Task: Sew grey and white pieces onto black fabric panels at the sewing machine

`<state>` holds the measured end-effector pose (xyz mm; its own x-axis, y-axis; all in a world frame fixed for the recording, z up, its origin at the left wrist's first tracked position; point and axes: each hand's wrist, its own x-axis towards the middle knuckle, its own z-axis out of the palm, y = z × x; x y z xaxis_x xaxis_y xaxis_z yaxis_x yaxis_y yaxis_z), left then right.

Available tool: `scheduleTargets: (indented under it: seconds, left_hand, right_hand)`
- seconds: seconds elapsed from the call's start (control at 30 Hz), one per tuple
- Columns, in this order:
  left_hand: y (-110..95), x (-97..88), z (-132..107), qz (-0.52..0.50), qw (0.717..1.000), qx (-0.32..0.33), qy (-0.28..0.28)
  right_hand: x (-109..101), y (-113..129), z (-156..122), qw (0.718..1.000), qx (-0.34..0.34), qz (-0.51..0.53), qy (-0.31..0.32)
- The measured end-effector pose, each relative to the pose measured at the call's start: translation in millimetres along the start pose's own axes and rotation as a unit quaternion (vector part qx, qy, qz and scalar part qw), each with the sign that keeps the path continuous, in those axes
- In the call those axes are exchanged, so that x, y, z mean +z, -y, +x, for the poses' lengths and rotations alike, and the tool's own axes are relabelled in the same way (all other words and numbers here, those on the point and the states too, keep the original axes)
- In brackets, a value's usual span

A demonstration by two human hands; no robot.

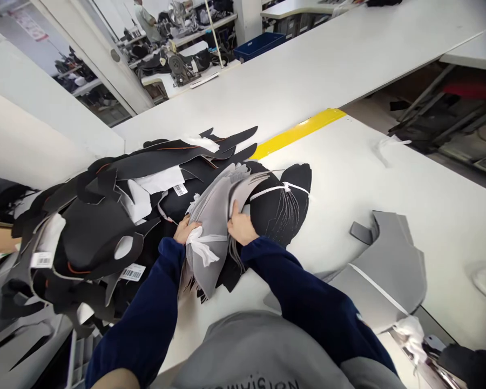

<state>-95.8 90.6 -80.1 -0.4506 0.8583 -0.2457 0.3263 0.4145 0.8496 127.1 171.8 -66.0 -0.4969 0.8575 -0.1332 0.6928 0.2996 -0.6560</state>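
A bundle of grey fabric pieces (210,208), tied round with a knotted white strip (204,246), stands between my hands on the white table. My left hand (186,229) is closed on its left edge near the knot. On the other side, my right hand (242,224) is closed on the grey pieces, thumb side up, its fingertips partly hidden between the layers. Just right of it lies a bundle of black fabric pieces (275,213), bound with a thin white tie (287,187).
A large heap of black cut pieces (93,227) with barcode labels (132,272) covers the left side. Another tied grey bundle (384,270) lies to the right. Yellow tape (299,132) crosses the tabletop (372,167). Sewing machines (178,65) and a person (146,21) are beyond.
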Motion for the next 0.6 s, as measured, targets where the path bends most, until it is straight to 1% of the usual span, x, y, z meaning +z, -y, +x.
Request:
scheduleTargets:
  seconds: [0.07, 0.1, 0.17, 0.27, 0.33, 0.4, 0.5, 0.57, 0.6]
  left_hand:
    - [0.3, 0.8, -7.6, -0.004, 1.0, 0.009, -0.007]
    - [0.7, 2.0, -13.0, -0.007, 1.0, 0.015, -0.012]
    - [2.2, 6.2, -25.1, -0.014, 0.999, 0.02, -0.026]
    - [6.9, 15.0, -38.7, -0.022, 0.998, 0.012, -0.056]
    - [11.1, 20.6, -41.4, -0.017, 0.997, 0.005, -0.073]
    - [14.7, 24.7, -40.3, 0.001, 0.996, -0.001, -0.085]
    - [16.5, 27.2, -37.9, 0.024, 0.996, -0.005, -0.091]
    - [15.3, 27.1, -37.8, 0.022, 0.996, -0.007, -0.091]
    - [14.4, 27.0, -38.2, 0.019, 0.996, -0.007, -0.089]
  right_hand:
    - [1.2, 8.3, -0.5, 0.999, -0.028, -0.016, 0.013]
    - [-0.5, 6.6, 1.3, 0.999, -0.033, -0.021, 0.014]
    - [-7.6, -6.5, 8.8, 0.999, -0.022, -0.029, 0.007]
    - [-20.1, -32.1, 24.9, 0.999, 0.02, -0.038, -0.019]
    - [-22.6, -37.9, 34.2, 0.998, 0.035, -0.043, -0.033]
    - [-18.5, -30.9, 40.2, 0.998, 0.028, -0.045, -0.038]
    - [-9.0, -13.0, 42.9, 0.999, -0.008, -0.043, -0.031]
    - [-10.4, -12.8, 40.6, 0.998, -0.037, -0.036, -0.024]
    - [-15.1, -18.9, 38.3, 0.998, -0.048, -0.032, -0.025]
